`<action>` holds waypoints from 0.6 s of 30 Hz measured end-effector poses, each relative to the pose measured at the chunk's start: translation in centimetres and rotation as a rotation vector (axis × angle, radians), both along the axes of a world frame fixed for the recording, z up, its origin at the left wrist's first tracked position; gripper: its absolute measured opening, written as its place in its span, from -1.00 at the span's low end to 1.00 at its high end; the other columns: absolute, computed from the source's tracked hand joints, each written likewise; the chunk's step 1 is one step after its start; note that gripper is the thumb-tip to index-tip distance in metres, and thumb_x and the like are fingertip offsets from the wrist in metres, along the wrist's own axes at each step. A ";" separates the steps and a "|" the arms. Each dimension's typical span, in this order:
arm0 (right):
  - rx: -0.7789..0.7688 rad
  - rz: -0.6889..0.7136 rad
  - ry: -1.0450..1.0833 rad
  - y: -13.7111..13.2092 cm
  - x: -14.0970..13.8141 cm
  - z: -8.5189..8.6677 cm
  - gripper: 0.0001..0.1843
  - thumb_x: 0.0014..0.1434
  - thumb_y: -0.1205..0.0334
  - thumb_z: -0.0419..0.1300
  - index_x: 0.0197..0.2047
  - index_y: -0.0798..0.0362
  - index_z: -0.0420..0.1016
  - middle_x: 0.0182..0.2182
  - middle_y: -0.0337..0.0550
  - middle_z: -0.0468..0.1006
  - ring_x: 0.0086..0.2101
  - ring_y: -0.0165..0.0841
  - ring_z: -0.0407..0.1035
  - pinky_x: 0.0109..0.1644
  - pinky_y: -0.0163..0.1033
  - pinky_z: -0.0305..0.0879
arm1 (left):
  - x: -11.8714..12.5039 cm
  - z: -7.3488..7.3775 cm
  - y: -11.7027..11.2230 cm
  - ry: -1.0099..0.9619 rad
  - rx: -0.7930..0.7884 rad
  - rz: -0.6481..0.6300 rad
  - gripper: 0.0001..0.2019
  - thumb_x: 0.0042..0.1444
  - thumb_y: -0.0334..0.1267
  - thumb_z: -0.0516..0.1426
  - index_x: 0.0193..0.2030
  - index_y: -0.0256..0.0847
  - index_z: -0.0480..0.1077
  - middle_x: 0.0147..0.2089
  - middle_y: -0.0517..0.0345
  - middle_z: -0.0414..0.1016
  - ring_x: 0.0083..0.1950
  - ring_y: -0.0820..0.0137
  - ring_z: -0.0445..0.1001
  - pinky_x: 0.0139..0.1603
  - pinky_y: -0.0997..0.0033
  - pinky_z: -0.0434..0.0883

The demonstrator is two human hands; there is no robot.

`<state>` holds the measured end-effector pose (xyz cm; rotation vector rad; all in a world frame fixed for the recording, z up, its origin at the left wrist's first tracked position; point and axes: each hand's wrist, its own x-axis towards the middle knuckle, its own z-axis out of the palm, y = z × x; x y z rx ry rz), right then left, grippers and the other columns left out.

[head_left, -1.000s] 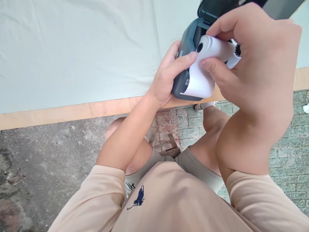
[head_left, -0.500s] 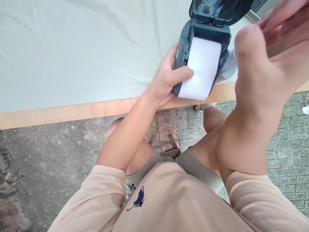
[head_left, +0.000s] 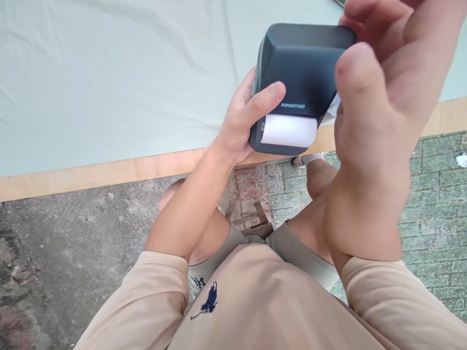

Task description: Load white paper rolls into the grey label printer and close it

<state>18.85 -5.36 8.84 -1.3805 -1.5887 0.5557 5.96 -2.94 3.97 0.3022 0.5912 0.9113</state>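
**Q:** Where is the printer (head_left: pixel 299 90)?

**A:** At the counter (head_left: pixel 109 168) edge. Left hand (head_left: pixel 243 124) grips its side to steady it; right hand (head_left: pixel 379 92) curls around the lid (head_left: pixel 306 56), apparently pressing it. Paper (head_left: pixel 289 131) protrudes in front.

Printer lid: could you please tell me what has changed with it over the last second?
The right hand let go of the paper inside the printer, drew back, then came onto the lid, which has swung down shut; the paper's end sticks out in front. The left hand kept hold of the printer at the table edge.
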 end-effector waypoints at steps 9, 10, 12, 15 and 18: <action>-0.149 0.211 0.028 -0.5 -0.6 0.1 -0.48 0.13 0.18 0.13 0.15 -0.03 0.13 0.11 -0.23 0.17 -0.01 -0.50 0.27 -0.07 -0.42 0.40 | -1.1 0.2 -0.3 0.015 0.417 0.087 -0.89 0.08 -0.39 0.06 -0.25 -0.13 0.31 -0.39 0.26 0.36 -0.26 0.41 0.54 -0.34 0.49 0.37; -0.162 0.214 0.006 -0.6 -0.6 0.3 -0.50 0.12 0.17 0.14 0.13 -0.09 0.15 0.11 -0.25 0.17 0.00 -0.48 0.27 -0.10 -0.40 0.41 | -1.1 0.2 -0.4 0.032 0.409 0.088 -0.88 0.08 -0.40 0.05 -0.23 -0.14 0.31 -0.38 0.26 0.36 -0.27 0.42 0.54 -0.35 0.50 0.38; -0.185 0.205 -0.042 -0.6 -0.7 0.8 -0.54 0.12 0.16 0.12 0.10 -0.16 0.16 0.11 -0.26 0.17 0.03 -0.43 0.26 -0.15 -0.38 0.43 | -1.1 0.2 -0.4 0.051 0.359 0.079 -0.82 0.10 -0.41 -0.03 -0.18 -0.16 0.31 -0.34 0.24 0.38 -0.16 0.37 0.56 -0.30 0.49 0.42; -0.208 0.181 -0.085 -0.8 -0.8 1.4 -0.55 0.13 0.21 0.10 0.11 -0.12 0.15 0.11 -0.22 0.17 0.00 -0.42 0.27 -0.16 -0.37 0.43 | -1.2 0.2 -0.3 -0.005 0.261 0.055 -0.73 0.15 -0.36 -0.13 -0.12 -0.22 0.33 -0.26 0.19 0.43 0.09 0.26 0.48 -0.11 0.34 0.47; -0.217 0.147 -0.107 -1.0 -0.8 1.6 -0.52 0.16 0.22 0.08 0.15 -0.04 0.14 0.12 -0.19 0.17 0.06 -0.43 0.25 0.01 -0.36 0.39 | -1.3 0.0 0.1 -0.147 0.221 -0.002 -0.73 0.15 -0.20 -0.09 -0.20 -0.25 0.37 -0.23 0.11 0.46 0.16 0.18 0.42 0.02 0.22 0.47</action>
